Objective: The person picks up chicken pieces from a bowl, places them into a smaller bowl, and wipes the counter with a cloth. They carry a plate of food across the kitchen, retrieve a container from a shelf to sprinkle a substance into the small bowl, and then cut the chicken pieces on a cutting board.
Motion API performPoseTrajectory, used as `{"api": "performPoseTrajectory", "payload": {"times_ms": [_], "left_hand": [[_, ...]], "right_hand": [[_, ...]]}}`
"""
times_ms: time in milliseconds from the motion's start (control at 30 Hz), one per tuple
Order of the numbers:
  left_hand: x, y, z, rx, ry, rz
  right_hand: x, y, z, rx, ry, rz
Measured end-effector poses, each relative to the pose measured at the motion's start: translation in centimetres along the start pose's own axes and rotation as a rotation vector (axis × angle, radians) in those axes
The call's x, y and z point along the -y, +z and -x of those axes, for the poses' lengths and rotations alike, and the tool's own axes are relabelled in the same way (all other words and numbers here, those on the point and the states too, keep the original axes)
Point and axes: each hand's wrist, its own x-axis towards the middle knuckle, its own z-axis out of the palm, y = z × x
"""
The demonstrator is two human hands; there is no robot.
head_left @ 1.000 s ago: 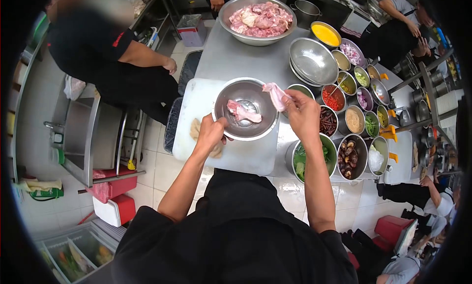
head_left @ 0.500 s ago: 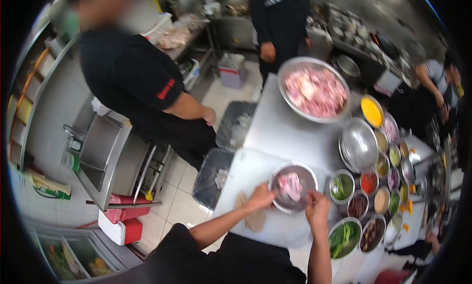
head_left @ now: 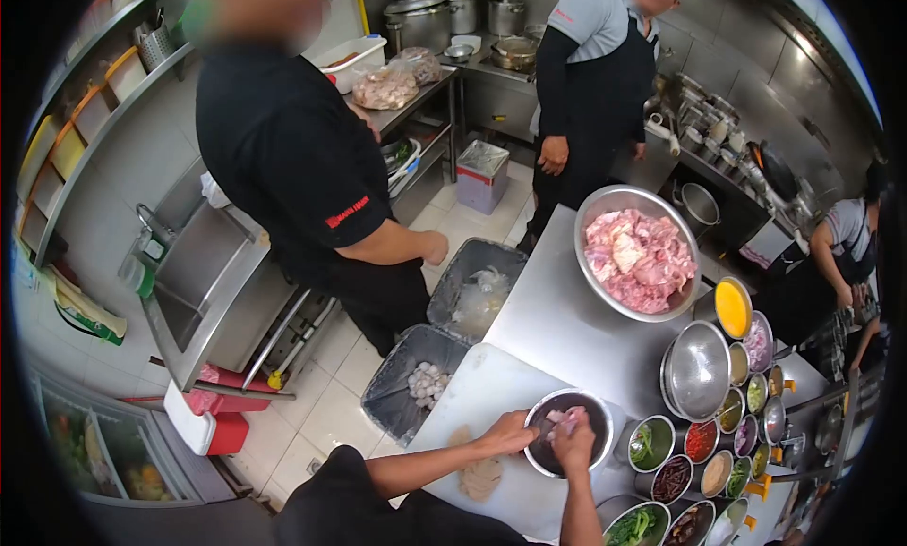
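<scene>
A metal mixing bowl (head_left: 605, 416) stands on the white cutting board (head_left: 491, 381), with pieces of pale pink raw meat (head_left: 559, 419) inside. My left hand (head_left: 511, 434) grips the bowl's left rim. Inside the bowl, my right hand (head_left: 573, 446) has its fingers closed on the meat and hides part of it. A beige cloth (head_left: 482, 480) lies on the board just left of the bowl, below my left forearm.
Further up the steel table (head_left: 548, 291) sits a large bowl (head_left: 592, 283) of raw meat. To the right are a metal colander (head_left: 697, 371) and several ingredient containers (head_left: 652, 442). Lined bins (head_left: 392, 381) stand by the table's left edge. Co-workers (head_left: 293, 168) stand left and beyond.
My right hand has moved from the bowl's right rim into the bowl, onto the meat. My left hand stays at the left rim. The camera view has tilted upward.
</scene>
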Motion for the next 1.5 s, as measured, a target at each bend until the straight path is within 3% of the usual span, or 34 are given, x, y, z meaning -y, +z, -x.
{"api": "performPoseTrajectory", "payload": {"times_ms": [67,133,167,200,233,267,333,400,700,767,867,900,933,1000,1033,1133,1167,1233,1300,1367,1467,1500], "left_hand": [[0.5,-0.3,0.3,-0.075,-0.003,-0.024],[4.5,0.9,-1.5,-0.28,0.196,-0.097],[2.6,-0.4,-0.5,-0.155,0.073,-0.105],[1.5,-1.1,-0.3,-0.131,-0.132,0.001],[2.1,-1.0,-0.8,-0.212,0.015,0.091],[1.3,-1.8,-0.9,-0.126,-0.056,0.17],[-0.6,-2.2,-0.8,-0.166,0.013,0.348],[-1.0,-2.8,-1.0,-0.167,0.026,0.333],[-2.9,-2.6,-0.5,-0.171,0.079,0.211],[-2.2,-2.3,-0.4,-0.156,0.08,0.198],[-0.6,-1.2,0.2,-0.178,-0.001,0.152],[0.1,-0.5,0.6,-0.192,0.073,0.163],[-0.1,-0.4,1.0,-0.149,-0.047,0.103],[0.8,0.6,0.9,-0.127,0.014,-0.041],[0.2,0.8,1.3,-0.052,-0.094,0.012],[1.5,1.0,0.5,0.032,-0.09,0.06],[1.3,0.9,0.4,0.055,-0.089,0.096],[2.4,1.2,-0.5,0.057,0.013,0.091],[1.9,1.5,-0.9,0.071,0.046,0.104],[2.6,2.1,-1.4,0.014,0.212,0.065],[5.3,1.8,-3.9,0.106,0.075,-0.002],[5.3,1.9,-4.0,0.099,0.062,0.003]], "right_hand": [[0.6,-0.8,-0.9,0.115,0.451,-0.414],[2.5,-2.8,-1.8,0.145,0.553,-0.973],[2.3,-3.7,-2.6,0.281,0.547,-1.139],[2.3,-3.5,-2.3,0.164,0.536,-1.411],[3.4,-4.7,-2.8,0.199,0.559,-1.463],[3.5,-5.3,-3.2,0.194,0.514,-1.577],[3.9,-5.6,-4.0,0.312,0.335,-1.688],[4.3,-5.6,-4.4,0.39,0.329,-1.904],[4.3,-6.1,-4.2,0.487,0.34,-2.145],[3.9,-6.1,-3.6,0.427,0.329,-2.108],[4.1,-6.4,-2.1,0.221,0.27,-1.231],[4.1,-6.1,-1.1,0.174,0.23,-1.01],[4.1,-5.7,-0.1,0.125,0.179,-0.794],[3.1,-5.7,1.4,0.103,0.017,-0.386],[3.1,-5.7,1.9,0.085,0.071,-0.321],[0.9,-5.0,3.4,0.064,0.23,-0.275],[0.4,-4.1,3.5,0.083,0.185,-0.28],[-0.5,-2.3,3.5,-0.178,-0.006,0.001],[-1.0,-1.0,2.9,-0.145,-0.043,0.072],[-1.8,0.1,2.3,-0.034,-0.012,0.165],[-1.4,0.1,2.2,0.083,0.145,0.03],[-1.5,0.3,2.6,0.08,0.107,0.038]]}}
